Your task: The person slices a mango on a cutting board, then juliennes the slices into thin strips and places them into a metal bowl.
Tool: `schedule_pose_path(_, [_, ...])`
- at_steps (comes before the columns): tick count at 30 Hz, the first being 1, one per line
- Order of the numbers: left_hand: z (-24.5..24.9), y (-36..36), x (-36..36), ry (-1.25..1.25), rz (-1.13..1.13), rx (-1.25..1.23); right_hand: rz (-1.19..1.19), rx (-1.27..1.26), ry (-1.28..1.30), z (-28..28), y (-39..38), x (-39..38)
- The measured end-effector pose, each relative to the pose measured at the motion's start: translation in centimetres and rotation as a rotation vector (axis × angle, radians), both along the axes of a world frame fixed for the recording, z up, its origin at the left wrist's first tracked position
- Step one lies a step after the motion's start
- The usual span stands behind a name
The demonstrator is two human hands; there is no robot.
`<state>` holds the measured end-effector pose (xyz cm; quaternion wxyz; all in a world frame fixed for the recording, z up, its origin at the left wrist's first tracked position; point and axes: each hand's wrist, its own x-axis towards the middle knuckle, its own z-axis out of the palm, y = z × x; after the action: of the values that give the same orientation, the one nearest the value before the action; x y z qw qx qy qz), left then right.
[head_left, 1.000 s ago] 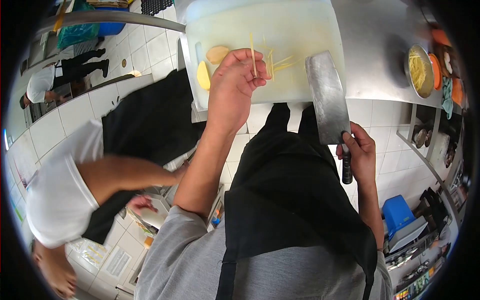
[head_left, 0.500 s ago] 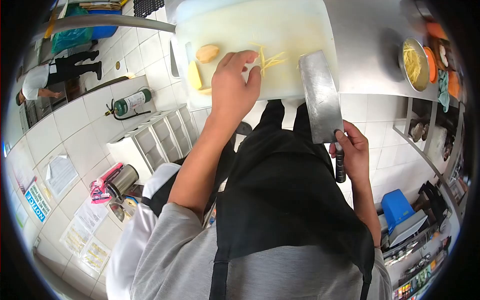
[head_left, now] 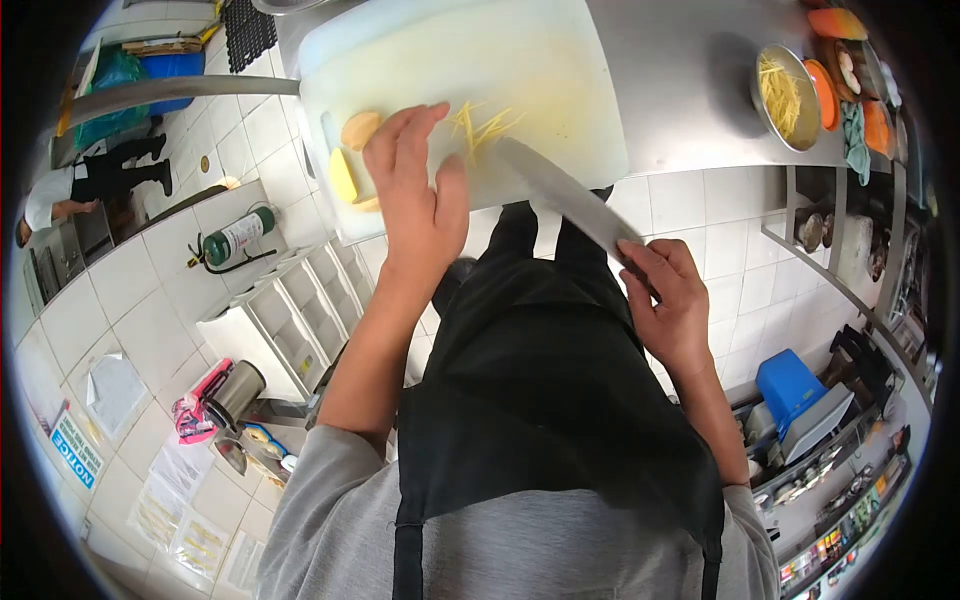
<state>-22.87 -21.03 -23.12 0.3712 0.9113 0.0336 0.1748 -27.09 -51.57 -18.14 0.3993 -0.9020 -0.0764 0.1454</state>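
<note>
My right hand point(head_left: 668, 300) is wrapped round the handle of a cleaver point(head_left: 568, 198). The blade is tilted nearly edge-on, its far end over the white cutting board point(head_left: 400, 55) close to a small heap of thin yellow strips point(head_left: 484, 127). Over the board's near left part is my left hand point(head_left: 412, 185), empty, with thumb and fingers apart. Left of its fingers lie a peeled tan piece point(head_left: 360, 130), perhaps potato, and a cut yellow wedge point(head_left: 342, 176). Another slice point(head_left: 368, 205) is partly hidden by that hand.
Right of the board on the steel counter point(head_left: 680, 90) stands a metal bowl point(head_left: 759, 108) of yellow strips. Beyond it are an orange lid-like disc point(head_left: 822, 95) and a green cloth point(head_left: 856, 145). A metal rail point(head_left: 190, 95) runs left. Another person point(head_left: 90, 178) stands far left.
The cleaver has turned from flat to nearly edge-on and swung left towards the strips. My left fingers have straightened. The view has shifted, and a white-clothed person beside me has left it.
</note>
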Motion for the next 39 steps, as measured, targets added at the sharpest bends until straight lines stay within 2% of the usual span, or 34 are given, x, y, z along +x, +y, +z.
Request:
schedule_pose_path(2, [0.5, 0.0, -1.4, 0.046, -0.086, 0.068, 0.093, -0.102, -0.141, 0.3, 0.2, 0.7])
schedule_pose_path(6, [1.8, -1.8, -3.2, 0.189, -0.255, 0.188, 0.175, -0.183, -0.235, 1.2, 0.5, 1.9])
schedule_pose_path(9, [1.5, -3.9, -4.0, 0.244, -0.312, 0.245, 0.179, -0.208, -0.198, 1.3, 0.4, 2.4])
schedule_pose_path(12, [1.3, -4.4, -4.3, 0.177, -0.308, 0.242, 0.068, -0.086, -0.137, 0.9, 0.5, 2.1])
schedule_pose_path(15, [0.8, -3.4, -3.2, 0.07, -0.103, 0.031, -0.034, 0.023, -0.041, 0.8, 0.2, 2.1])
schedule_pose_path(18, [-2.5, -0.8, -1.3, 0.151, 0.014, 0.036, -0.405, 0.356, 0.471, -0.2, -0.4, 1.3])
schedule_pose_path(21, [-4.8, -0.2, 0.6, 0.246, 0.003, 0.209, -0.478, 0.467, 0.595, -1.7, -0.2, 0.9])
schedule_pose_path(22, [-4.8, -0.1, 0.5, 0.232, 0.009, 0.177, -0.511, 0.494, 0.635, -2.1, -0.1, 0.9])
schedule_pose_path(24, [-5.0, 0.1, 0.5, 0.207, 0.013, 0.112, -0.521, 0.511, 0.637, -3.4, -0.1, 0.4])
schedule_pose_path(27, [-6.5, 0.3, 0.9, 0.018, -0.009, 0.086, -0.506, 0.59, 0.647, -5.6, -0.1, -0.1])
schedule_pose_path(33, [-7.6, -2.1, 4.4, -0.035, 0.057, -0.015, -0.456, 0.696, 0.645, -8.0, 3.1, 0.0])
schedule_pose_path(37, [-7.9, -3.9, 4.9, -0.021, 0.135, -0.08, -0.445, 0.679, 0.7, -8.2, 6.4, 0.8])
schedule_pose_path(39, [-8.0, -3.4, 4.8, -0.048, 0.119, -0.146, -0.365, 0.653, 0.734, -8.4, 7.3, 1.1])
